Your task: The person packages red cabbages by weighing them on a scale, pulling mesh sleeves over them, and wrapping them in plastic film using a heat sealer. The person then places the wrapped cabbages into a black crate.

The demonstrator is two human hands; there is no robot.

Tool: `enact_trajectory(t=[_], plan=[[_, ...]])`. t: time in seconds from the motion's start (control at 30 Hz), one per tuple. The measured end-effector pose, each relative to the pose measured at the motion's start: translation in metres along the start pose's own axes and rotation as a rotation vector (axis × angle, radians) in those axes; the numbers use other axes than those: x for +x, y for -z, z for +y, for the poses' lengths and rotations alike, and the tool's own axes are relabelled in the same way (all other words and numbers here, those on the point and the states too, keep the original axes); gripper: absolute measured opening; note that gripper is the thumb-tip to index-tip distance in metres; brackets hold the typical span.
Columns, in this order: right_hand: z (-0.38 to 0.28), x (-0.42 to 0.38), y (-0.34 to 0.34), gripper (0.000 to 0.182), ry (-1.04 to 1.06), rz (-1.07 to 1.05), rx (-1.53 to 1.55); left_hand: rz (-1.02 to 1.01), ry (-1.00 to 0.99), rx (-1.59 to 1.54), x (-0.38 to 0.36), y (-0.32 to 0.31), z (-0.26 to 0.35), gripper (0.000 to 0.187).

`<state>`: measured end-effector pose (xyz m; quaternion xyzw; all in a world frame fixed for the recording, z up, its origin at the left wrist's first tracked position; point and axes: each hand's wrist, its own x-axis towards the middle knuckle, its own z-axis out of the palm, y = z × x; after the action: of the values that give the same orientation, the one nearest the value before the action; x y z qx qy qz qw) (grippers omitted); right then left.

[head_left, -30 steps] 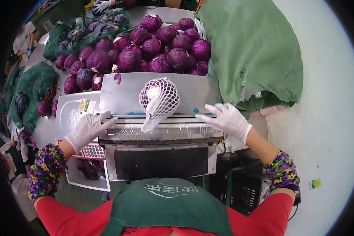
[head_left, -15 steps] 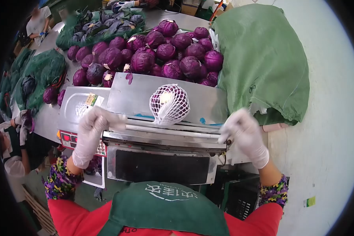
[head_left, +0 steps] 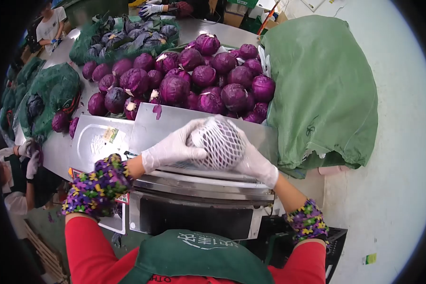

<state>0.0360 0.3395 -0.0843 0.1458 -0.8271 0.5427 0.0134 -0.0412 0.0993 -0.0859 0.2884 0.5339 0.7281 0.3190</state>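
Note:
A purple cabbage in a white foam net (head_left: 218,144) is held between my two gloved hands above the metal wrapping machine (head_left: 203,182). My left hand (head_left: 175,146) wraps round its left side, thumb across the front. On its right side is my right hand (head_left: 254,160), its fingers partly hidden behind the net. Just behind lies the machine's flat steel plate (head_left: 163,124), with a purple leaf scrap on it.
Many purple cabbages (head_left: 175,90) are piled behind the plate. A big green sack (head_left: 322,90) stands at right, a scale (head_left: 97,142) at left. Green net bags (head_left: 49,94) lie further left. Co-workers' gloved hands show at the left edge and at the top.
Both hands have come inward from the ends of the machine and taken hold of the netted cabbage, which is now turned and slightly further right. The camera view has shifted a little.

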Motion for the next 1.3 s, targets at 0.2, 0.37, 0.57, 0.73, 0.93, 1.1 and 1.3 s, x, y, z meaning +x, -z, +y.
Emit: enact_trajectory(t=[0.2,0.37,0.57,0.73,0.93,1.1,1.3], plan=[[-0.077,-0.109,-0.015,0.098,-0.791,-0.460,0.669,-0.174,0.924,-0.256,-0.089,-0.072,0.038,0.083],[-0.077,-0.179,-0.050,0.085,-0.918,-0.449,0.940,-0.169,1.128,-0.363,-0.140,-0.105,-0.001,0.093],[-0.062,-0.218,-0.070,0.064,-0.939,-0.247,0.975,-0.048,1.080,-0.282,-0.183,-0.105,-0.041,0.076],[-0.075,-0.268,-0.093,0.049,-0.719,0.375,0.585,0.310,0.228,0.726,-0.259,-0.109,-0.015,0.015],[-0.071,-0.241,-0.135,0.023,-0.412,0.756,0.267,0.620,0.301,0.135,-0.237,-0.121,-0.031,0.028],[-0.071,-0.269,-0.081,0.013,-0.597,0.877,0.182,0.766,0.517,-0.545,-0.255,-0.105,-0.019,0.042],[-0.002,-0.352,-0.139,0.017,-0.910,0.437,0.111,0.554,0.932,0.119,-0.313,-0.124,-0.137,0.025]])
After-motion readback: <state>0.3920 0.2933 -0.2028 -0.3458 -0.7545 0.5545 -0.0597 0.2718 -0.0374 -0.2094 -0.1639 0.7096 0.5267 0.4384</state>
